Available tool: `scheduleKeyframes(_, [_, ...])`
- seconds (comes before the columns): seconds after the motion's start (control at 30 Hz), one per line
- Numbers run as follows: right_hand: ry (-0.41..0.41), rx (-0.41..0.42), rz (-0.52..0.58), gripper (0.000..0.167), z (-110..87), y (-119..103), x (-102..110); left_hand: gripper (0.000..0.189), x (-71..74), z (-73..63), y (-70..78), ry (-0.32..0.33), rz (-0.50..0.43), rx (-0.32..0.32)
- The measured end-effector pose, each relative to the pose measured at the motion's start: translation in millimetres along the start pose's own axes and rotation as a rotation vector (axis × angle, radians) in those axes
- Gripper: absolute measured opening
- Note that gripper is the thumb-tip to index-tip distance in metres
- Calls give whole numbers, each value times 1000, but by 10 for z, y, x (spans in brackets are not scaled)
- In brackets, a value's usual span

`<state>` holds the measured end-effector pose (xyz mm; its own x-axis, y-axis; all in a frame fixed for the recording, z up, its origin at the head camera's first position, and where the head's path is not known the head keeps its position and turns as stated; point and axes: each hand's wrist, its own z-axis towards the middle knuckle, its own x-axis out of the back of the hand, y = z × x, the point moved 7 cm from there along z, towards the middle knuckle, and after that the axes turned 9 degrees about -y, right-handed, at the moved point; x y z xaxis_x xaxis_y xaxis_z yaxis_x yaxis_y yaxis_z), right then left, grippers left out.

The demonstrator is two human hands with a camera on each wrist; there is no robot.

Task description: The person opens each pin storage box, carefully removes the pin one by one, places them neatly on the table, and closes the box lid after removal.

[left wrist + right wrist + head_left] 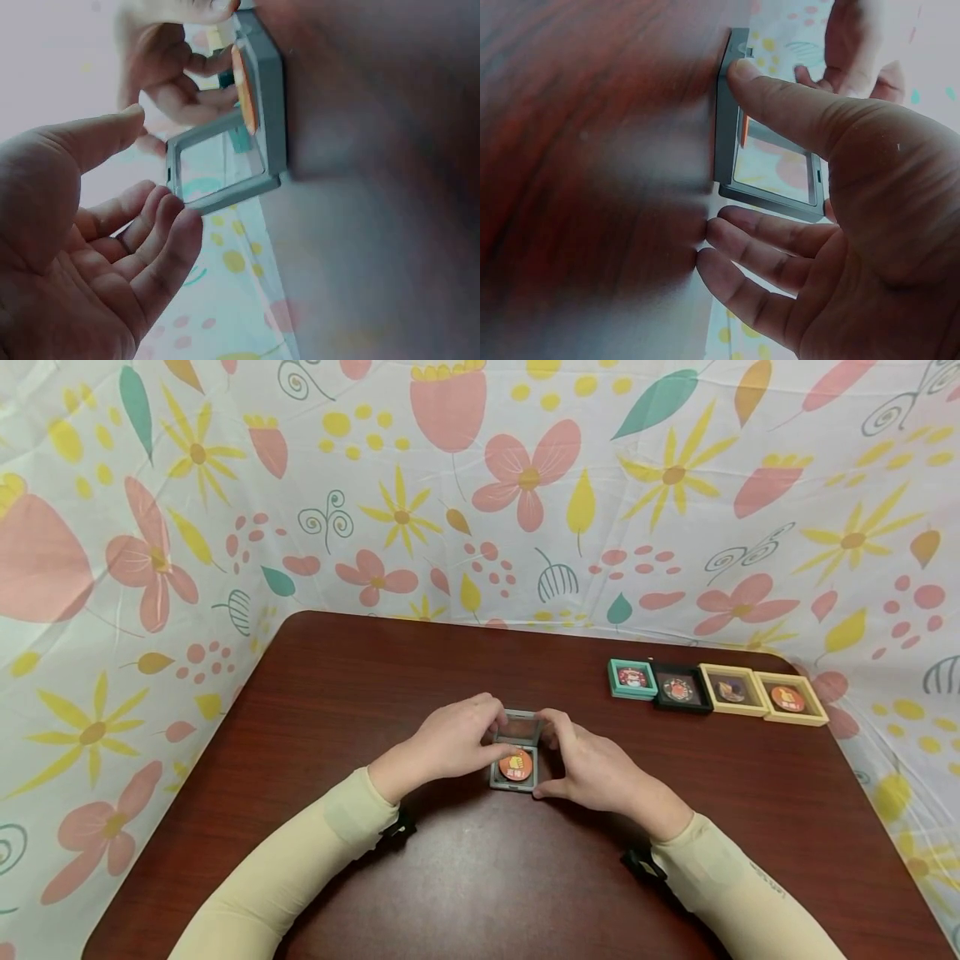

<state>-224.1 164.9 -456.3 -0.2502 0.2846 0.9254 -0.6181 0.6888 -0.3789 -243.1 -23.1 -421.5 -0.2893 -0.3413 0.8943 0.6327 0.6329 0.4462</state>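
Observation:
A small grey display case [536, 768] lies on the table between the hands, its hinged lid [517, 727] with a see-through window raised. An orange round badge [516, 766] with a yellow figure sits in the base. At the lid's left edge, the left hand [457, 739] touches the frame with its fingertips, and its thumb reaches over the badge apart from the lid. The right hand [596, 768] holds the case from the right, with its thumb [750, 73] on the base's near corner and its index finger up at the lid. Its other fingers lie near the tabletop.
At the back right stands a row of small framed badges: a teal frame [632, 693], a black frame [681, 707] and two yellow frames [733, 709]. Behind the dark wooden table [360, 668] hangs a flowered cloth [480, 477], which also runs along the left side.

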Motion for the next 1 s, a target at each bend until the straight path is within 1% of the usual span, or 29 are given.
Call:
scheduleKeyframes(0.23, [7,6,2,114,4,-4,-2,32,-155,38,84,-91,74,-20])
scheduleKeyframes(0.5, [9,10,9,114,-1,-7,4,31,-299,97,92,-165,151,0])
scheduleKeyframes(0.67, [4,8,13,114,-6,-2,3,33,-354,127,113,-175,200,16])
scheduleKeyframes(0.83, [7,10,12,114,-3,-9,8,35,-387,155,145,-169,265,20])
scheduleKeyframes(1.0, [9,17,16,115,0,-20,15,35,-406,170,174,-165,303,23])
